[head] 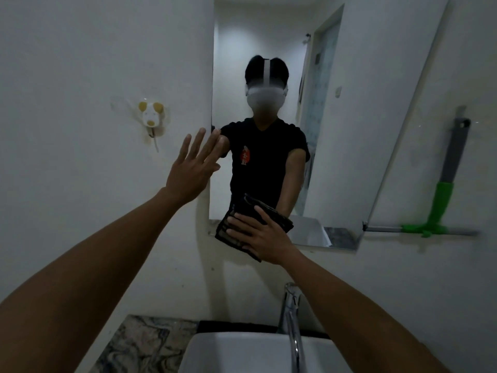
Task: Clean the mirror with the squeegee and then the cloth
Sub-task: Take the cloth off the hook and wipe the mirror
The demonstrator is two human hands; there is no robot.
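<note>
The white sink point(236, 351) at the near bottom edge shows only its bare basin, with a chrome tap point(291, 319) rising over it beside a marbled counter point(145, 343). The mirror point(349, 103) hangs on the far wall, tall and frameless. A dark folded cloth point(231, 232) lies flat against its lower left corner, pressed there by the right hand point(262, 235) with fingers spread wide over it. The left hand point(192, 168) is open, fingers fanned, palm at the mirror's left edge. The green-and-grey squeegee point(443, 195) hangs on the wall to the right of the mirror, well apart from both hands. A small animal-shaped hook point(151, 115) sits on the left wall.
</note>
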